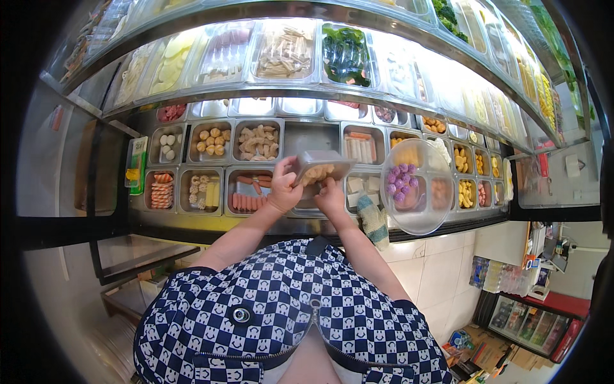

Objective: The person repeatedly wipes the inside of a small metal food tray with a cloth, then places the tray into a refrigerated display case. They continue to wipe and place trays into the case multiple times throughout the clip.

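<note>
In front of me a small metal food pan (330, 156) is held tilted above the counter wells. Tan food pieces (316, 174) show inside it. My left hand (285, 189) grips the pan at its left end. My right hand (330, 196) has its fingers curled at the pan's near edge; its fingertips are partly hidden. Behind the held pan lies a bare metal well (312, 137). Below it, another metal well (307, 207) is partly covered by my hands. Pink sausages (245, 201) lie in the pan left of my left hand.
A round clear lid (416, 218) lies over pans at the right, with purple balls (402, 182) showing through. A striped cloth (373, 222) hangs over the counter's front edge. White blocks (363, 186) sit nearby. A steel shelf edge (288, 92) crosses above the back pans.
</note>
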Action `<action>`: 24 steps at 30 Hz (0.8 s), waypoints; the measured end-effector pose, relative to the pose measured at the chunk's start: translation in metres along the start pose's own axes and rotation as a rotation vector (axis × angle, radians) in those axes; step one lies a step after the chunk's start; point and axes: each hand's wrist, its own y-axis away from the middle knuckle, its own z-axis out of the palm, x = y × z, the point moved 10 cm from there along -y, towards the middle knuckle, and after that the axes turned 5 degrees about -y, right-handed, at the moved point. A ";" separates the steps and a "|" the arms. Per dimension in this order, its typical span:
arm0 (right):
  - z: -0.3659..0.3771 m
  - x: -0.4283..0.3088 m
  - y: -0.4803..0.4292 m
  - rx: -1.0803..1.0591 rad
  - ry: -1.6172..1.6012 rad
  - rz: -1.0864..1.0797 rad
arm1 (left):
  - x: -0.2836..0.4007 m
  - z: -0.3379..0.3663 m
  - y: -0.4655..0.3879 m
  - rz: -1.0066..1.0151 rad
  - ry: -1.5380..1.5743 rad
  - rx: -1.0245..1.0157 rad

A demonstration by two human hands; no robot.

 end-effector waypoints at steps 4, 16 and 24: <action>0.003 0.054 0.019 -0.120 -0.600 0.378 | 0.028 0.000 -0.005 0.305 -0.254 -0.028; -0.004 0.076 0.028 -0.237 -0.911 0.482 | 0.057 0.016 0.008 0.705 -0.317 -0.275; -0.012 0.087 0.025 -0.213 -0.791 0.500 | 0.049 -0.012 -0.010 0.560 -0.324 -0.065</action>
